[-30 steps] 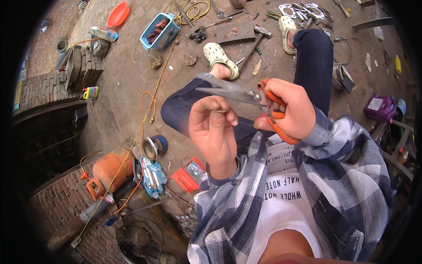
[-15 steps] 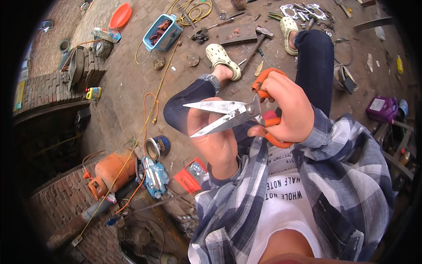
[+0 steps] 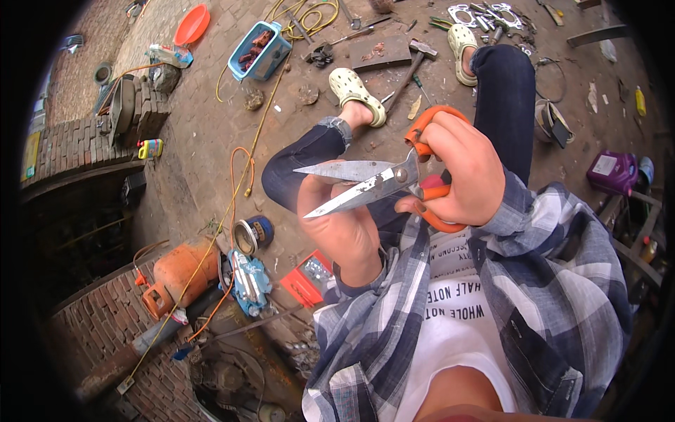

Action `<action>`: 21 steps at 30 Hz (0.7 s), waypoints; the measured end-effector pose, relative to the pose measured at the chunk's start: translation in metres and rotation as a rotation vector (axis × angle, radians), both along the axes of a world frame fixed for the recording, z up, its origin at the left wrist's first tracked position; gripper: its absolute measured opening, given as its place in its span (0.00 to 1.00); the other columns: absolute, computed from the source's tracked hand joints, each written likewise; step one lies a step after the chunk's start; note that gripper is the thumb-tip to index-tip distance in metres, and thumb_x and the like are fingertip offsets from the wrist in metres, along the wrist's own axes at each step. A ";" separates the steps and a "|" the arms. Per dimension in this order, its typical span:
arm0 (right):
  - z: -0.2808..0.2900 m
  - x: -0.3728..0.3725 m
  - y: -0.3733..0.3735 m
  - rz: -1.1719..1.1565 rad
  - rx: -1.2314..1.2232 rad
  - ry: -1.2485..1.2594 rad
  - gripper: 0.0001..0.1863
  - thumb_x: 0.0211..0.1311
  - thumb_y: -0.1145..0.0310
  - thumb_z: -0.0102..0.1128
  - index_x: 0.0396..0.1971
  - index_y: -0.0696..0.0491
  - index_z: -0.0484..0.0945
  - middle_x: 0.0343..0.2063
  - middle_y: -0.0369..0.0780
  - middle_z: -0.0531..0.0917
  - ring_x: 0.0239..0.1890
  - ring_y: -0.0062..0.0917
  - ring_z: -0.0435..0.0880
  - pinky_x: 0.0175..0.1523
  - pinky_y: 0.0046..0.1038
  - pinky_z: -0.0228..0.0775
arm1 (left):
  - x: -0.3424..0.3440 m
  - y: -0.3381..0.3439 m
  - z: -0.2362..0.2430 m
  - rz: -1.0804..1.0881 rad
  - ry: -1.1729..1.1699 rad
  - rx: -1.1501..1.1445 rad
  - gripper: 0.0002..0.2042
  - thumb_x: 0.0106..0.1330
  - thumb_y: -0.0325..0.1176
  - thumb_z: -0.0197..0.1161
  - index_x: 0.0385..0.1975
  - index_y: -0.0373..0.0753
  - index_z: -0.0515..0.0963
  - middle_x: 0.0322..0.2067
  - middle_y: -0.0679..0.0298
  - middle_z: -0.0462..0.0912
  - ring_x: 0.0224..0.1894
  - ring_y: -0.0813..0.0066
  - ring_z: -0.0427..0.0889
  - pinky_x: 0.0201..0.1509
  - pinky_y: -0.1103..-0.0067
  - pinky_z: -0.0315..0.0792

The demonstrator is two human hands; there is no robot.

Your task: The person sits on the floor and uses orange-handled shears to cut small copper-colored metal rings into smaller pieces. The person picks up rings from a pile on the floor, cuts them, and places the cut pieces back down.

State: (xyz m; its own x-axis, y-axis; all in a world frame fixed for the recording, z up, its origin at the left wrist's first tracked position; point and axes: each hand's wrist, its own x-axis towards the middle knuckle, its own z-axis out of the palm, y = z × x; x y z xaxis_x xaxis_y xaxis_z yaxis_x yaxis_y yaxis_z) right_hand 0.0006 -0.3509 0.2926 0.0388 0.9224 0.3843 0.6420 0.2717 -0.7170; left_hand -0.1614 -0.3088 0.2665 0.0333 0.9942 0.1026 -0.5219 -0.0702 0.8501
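Note:
My right hand (image 3: 460, 165) is wrapped round the orange handles of a pair of scissors (image 3: 369, 184) in front of my chest. The two worn steel blades stand apart, with their tips to the left. Paint or rust flecks mark the metal near the pivot. Just behind the blades is my left hand (image 3: 344, 235), palm side partly showing. The blades cover most of its fingers, so I cannot tell what they grip or whether they touch the steel.
A hammer (image 3: 411, 74) lies by a flat metal block (image 3: 380, 53) beyond my feet. Further left stands a blue basket (image 3: 271, 60). On my left are an orange gas cylinder (image 3: 186, 271), an open can (image 3: 253, 234) and a red box (image 3: 307, 279). A purple jug (image 3: 613, 172) sits right.
The scissors have tilted slightly, so the far blade looks greyer and the tips a little closer together. Both hands stay almost in place.

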 end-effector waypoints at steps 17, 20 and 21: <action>-0.001 0.004 0.000 0.017 -0.008 -0.039 0.31 0.30 0.55 0.74 0.33 0.58 0.72 0.28 0.41 0.72 0.31 0.36 0.75 0.35 0.30 0.68 | 0.006 -0.003 0.007 0.068 0.048 0.037 0.06 0.61 0.22 0.56 0.37 0.29 0.73 0.29 0.58 0.78 0.25 0.80 0.76 0.22 0.87 0.67; -0.001 0.004 -0.001 0.020 -0.036 -0.045 0.31 0.31 0.54 0.74 0.34 0.58 0.72 0.28 0.41 0.72 0.31 0.36 0.74 0.35 0.31 0.69 | 0.006 -0.004 0.007 0.059 0.053 0.050 0.07 0.61 0.23 0.56 0.37 0.30 0.72 0.29 0.58 0.78 0.25 0.80 0.76 0.22 0.87 0.67; -0.001 0.004 -0.002 0.022 -0.037 -0.041 0.31 0.31 0.54 0.74 0.34 0.58 0.72 0.28 0.41 0.72 0.31 0.36 0.74 0.35 0.31 0.69 | 0.005 -0.004 0.006 0.056 0.054 0.052 0.07 0.61 0.23 0.57 0.37 0.30 0.72 0.30 0.58 0.78 0.25 0.80 0.76 0.22 0.87 0.67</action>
